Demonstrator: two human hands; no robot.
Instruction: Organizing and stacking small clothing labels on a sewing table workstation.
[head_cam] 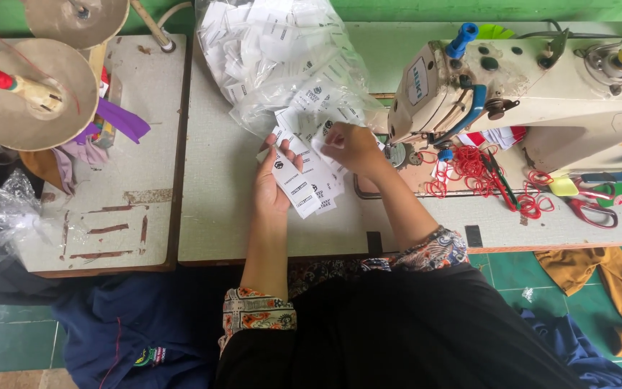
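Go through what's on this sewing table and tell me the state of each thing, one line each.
Left hand: holds a fanned stack of white printed fabric labels.
Right hand: pinches one label.
Clear plastic bag of labels: open, spilling.
Red-handled scissors: lying flat.
Red thread: tangled, loose.

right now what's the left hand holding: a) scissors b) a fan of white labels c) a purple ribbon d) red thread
b: the left hand has a grip on a fan of white labels, while the scissors and red thread lie off to the right by the sewing machine.
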